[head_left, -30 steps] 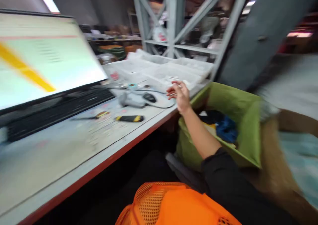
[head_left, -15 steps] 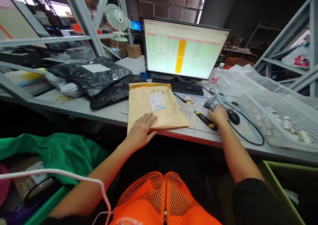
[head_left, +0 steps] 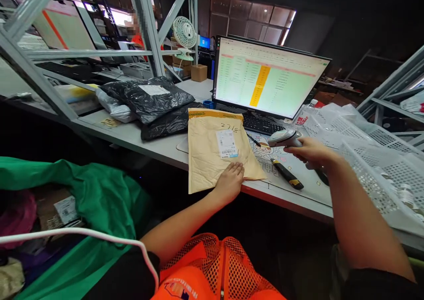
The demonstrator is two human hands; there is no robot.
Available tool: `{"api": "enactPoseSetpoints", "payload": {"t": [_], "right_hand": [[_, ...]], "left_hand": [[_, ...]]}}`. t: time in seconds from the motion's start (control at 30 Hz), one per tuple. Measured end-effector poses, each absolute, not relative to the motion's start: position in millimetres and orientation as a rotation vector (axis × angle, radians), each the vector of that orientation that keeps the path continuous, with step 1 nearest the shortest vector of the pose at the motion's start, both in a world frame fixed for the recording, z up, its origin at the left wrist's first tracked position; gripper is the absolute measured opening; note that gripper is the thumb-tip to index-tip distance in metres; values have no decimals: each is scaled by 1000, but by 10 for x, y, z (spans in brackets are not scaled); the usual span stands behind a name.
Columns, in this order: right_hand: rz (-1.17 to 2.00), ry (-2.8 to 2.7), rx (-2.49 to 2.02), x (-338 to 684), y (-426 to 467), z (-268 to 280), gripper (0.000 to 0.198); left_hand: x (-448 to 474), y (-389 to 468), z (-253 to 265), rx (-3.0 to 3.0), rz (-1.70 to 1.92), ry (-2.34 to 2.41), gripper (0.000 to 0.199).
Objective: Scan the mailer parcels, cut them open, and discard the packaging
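Observation:
My left hand (head_left: pixel 229 181) lies flat on the lower part of a tan padded envelope (head_left: pixel 204 154), its fingers stretched out. The envelope bears a white shipping label (head_left: pixel 227 143) and handwritten digits, and its near corner juts past the table edge. Wrapped round the handle of a grey barcode scanner (head_left: pixel 282 137), my right hand (head_left: pixel 313 153) holds it above the desk mat, the scanner's head pointing left toward the envelope. Below the scanner lies a black and yellow utility knife (head_left: pixel 287 174). A black pen (head_left: pixel 253 140) rests beside the envelope's right edge.
Black plastic parcels (head_left: pixel 155 103) are stacked on the left. Behind the envelope stand a monitor (head_left: pixel 268 81) and keyboard (head_left: pixel 261 125). White perforated baskets (head_left: pixel 367 176) with small bottles sit at right. Green cloth (head_left: pixel 109 203) fills the lower left; metal frame bars (head_left: pixel 145 30) rise behind.
My right hand has lifted the barcode scanner off the desk mat and turned its head toward the envelope. My left hand stays on the envelope, now nearer its lower right. The view has shifted left.

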State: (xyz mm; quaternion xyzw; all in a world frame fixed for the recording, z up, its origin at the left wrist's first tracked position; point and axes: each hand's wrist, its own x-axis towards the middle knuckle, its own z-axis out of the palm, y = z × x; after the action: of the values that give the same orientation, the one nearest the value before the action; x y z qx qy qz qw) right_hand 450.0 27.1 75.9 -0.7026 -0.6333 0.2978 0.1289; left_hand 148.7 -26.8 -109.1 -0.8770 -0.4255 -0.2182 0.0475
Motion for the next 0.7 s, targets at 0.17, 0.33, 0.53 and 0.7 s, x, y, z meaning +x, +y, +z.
{"api": "enactPoseSetpoints", "payload": {"t": [0.17, 0.33, 0.53, 0.7], "right_hand": [[1223, -2036, -1734, 3880, -43, 1170, 46], [1033, -2264, -1641, 3548, -92, 1130, 38], [694, -2182, -1808, 3892, 231, 777, 36], [64, -1882, -2333, 4454, 610, 207, 37]], "left_hand": [[1520, -338, -1118, -2675, -759, -1283, 45], [1499, -352, -1147, -2674, -796, -1268, 44], [1466, -362, -1281, -2585, -937, -1219, 44], [1456, -361, -1341, -2553, -1009, -1207, 44]]}}
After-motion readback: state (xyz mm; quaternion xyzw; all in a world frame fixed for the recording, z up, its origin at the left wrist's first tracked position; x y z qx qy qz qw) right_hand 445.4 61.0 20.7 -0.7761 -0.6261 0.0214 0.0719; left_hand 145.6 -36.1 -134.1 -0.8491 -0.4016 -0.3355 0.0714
